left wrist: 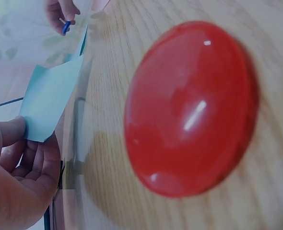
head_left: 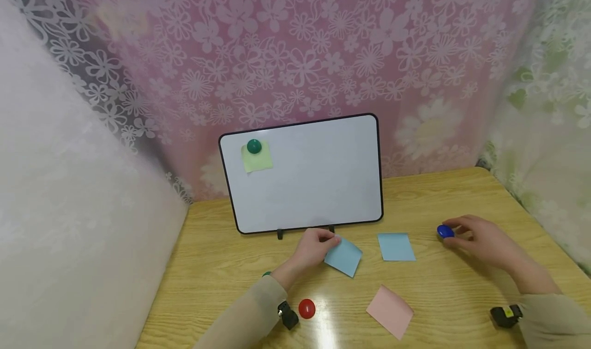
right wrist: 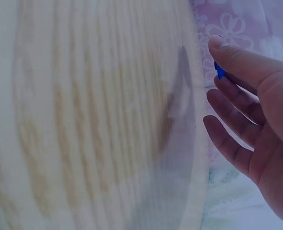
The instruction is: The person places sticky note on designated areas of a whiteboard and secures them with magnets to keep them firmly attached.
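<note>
Between thumb and fingers my left hand [head_left: 314, 247] pinches a blue sticky note [head_left: 344, 256] by its upper left corner, in front of the whiteboard. The left wrist view shows that note [left wrist: 53, 98] raised off the table. At the right, my right hand [head_left: 485, 240] pinches a round blue magnet [head_left: 445, 231] between thumb and index finger, the other fingers loosely bent. A second blue sticky note [head_left: 396, 247] lies on the table between the hands. A red round magnet [head_left: 307, 308] rests beside my left wrist, large in the left wrist view [left wrist: 192, 110].
The whiteboard [head_left: 318, 179] leans upright on small black feet at the back. A green magnet [head_left: 254, 146] holds a yellow-green note [head_left: 258, 160] on its upper left. A pink note [head_left: 390, 312] lies near the front. Another green thing [head_left: 267, 273] is mostly hidden behind my left wrist.
</note>
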`<state>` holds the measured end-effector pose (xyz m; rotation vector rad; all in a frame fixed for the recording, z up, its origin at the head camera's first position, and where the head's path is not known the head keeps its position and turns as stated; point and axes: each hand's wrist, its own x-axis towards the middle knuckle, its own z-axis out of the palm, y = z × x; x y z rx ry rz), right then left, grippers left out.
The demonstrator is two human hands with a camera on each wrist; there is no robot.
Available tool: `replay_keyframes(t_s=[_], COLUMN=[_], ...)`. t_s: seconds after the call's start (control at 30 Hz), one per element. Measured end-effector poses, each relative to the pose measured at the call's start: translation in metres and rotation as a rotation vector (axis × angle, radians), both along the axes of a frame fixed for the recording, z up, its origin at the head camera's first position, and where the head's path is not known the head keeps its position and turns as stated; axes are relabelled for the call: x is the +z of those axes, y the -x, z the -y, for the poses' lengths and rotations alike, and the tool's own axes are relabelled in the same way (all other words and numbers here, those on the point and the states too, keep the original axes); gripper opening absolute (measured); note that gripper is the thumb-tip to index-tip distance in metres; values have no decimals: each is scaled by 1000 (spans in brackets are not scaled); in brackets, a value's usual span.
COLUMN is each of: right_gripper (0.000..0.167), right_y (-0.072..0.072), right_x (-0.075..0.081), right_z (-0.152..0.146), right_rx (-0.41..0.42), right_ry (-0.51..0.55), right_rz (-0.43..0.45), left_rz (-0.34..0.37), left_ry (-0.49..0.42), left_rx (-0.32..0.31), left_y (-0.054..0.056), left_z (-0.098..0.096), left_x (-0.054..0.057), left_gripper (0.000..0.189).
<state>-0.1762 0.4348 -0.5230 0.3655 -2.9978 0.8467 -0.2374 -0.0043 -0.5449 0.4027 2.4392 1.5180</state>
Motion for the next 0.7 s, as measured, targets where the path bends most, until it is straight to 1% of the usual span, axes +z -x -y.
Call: replay_keyframes(t_s=[0.1, 0.27, 0.47, 0.53, 0.7], right_gripper=[50, 49, 45, 45, 45], right_y=[1, 2, 2, 2, 4], right_x=[1, 4, 6, 6, 6], right_z=[4, 12, 21, 25, 36], right_rx=[-2, -6, -12, -19, -38], right_ry=[-2, 28, 41, 50, 89], right_rz=[-25, -34, -87, -96, -105], left_rz=[12, 23, 31, 36, 91], left_ry=[-11, -25, -38, -54, -146], left_rx=[0, 6, 10, 16, 32], left_y=[-1, -1, 3, 4, 5], left_z=[0, -1, -1, -1, 4], left_x=[1, 3, 0, -1, -3], left_gripper=[21, 21, 22, 20, 19])
